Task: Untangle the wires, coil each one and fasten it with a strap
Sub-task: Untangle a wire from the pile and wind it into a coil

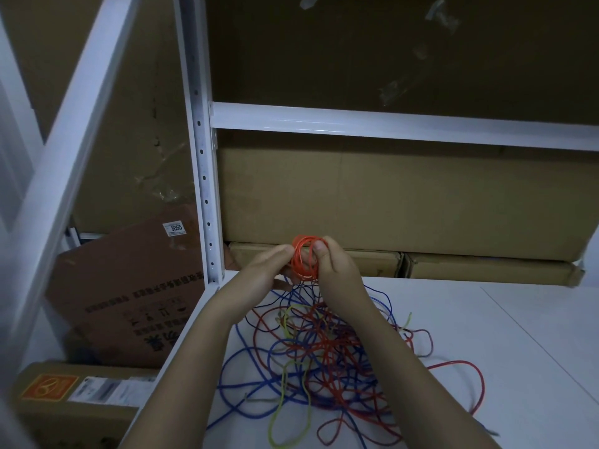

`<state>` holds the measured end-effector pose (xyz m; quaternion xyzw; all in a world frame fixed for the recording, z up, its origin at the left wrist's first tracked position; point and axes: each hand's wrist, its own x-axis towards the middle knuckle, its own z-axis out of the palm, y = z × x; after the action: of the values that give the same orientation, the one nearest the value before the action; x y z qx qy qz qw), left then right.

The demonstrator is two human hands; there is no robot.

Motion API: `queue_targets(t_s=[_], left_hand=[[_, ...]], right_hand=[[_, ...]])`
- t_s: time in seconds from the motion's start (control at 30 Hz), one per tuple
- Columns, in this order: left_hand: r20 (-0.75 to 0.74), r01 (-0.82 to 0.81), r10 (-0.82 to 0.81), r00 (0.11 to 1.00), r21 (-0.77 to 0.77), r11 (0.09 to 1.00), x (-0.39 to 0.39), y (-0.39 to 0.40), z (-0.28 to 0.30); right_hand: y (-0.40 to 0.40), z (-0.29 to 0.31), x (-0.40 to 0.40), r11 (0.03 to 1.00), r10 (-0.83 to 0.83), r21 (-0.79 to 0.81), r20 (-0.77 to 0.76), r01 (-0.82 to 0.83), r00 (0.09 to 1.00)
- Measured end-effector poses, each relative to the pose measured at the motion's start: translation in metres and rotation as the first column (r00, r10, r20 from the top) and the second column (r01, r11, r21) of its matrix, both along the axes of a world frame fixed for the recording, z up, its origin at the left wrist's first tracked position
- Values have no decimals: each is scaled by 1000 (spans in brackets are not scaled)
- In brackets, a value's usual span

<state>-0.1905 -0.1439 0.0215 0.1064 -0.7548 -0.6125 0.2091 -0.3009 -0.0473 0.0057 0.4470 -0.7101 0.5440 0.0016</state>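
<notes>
Both hands are working at the far edge of the white shelf surface (518,335), raised above it. The left hand (259,270) is holding an orange wire coil (303,257) from the left side, its fingers lying along the loops with the fingertips hidden behind them. The right hand (337,264) is gripping the same coil from the right, thumb pressing on the near face and fingers curling over the top of the loops. The coil is standing upright between the two hands, with loose strands trailing down from it. Directly beneath, a tangled pile of wires (317,351) in blue, red and yellow-green is lying spread across the shelf surface between the forearms. A white perforated upright (202,163) is standing just left of the hands, joining a white crossbeam (389,123). Stacked cardboard boxes (389,202) are sitting behind the coil. To the left, a leaning printed carton (129,286) is bearing a label reading 3055.
</notes>
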Motion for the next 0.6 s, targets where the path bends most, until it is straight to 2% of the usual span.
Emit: queue_targets(t_s=[0.1, 0.2, 0.27, 0.4, 0.43, 0.53, 0.6], left_hand=[[3, 51, -51, 999, 5, 999, 0, -1, 5], [-49, 82, -74, 996, 198, 977, -1, -3, 11], [-59, 121, -110, 992, 232, 965, 2, -4, 11], [69, 36, -54, 996, 245, 969, -10, 1, 11], [78, 8, -26, 997, 224, 974, -12, 5, 10], [-9, 20, -20, 1000, -77, 997, -12, 8, 0], [-56, -56, 49, 997, -114, 992, -11, 6, -8]], right_hand=[[3, 1, 0, 1000, 19, 19, 10, -19, 1000], [5, 3, 0, 999, 48, 20, -10, -47, 999], [6, 4, 1, 997, 69, 24, -57, -67, 996], [5, 1, 1, 994, 69, 94, -187, -52, 980], [5, -1, -1, 993, 57, 112, -205, -34, 977], [3, -4, -3, 986, 46, 164, -209, -11, 977], [4, -1, -3, 983, 65, 181, -182, -31, 981]])
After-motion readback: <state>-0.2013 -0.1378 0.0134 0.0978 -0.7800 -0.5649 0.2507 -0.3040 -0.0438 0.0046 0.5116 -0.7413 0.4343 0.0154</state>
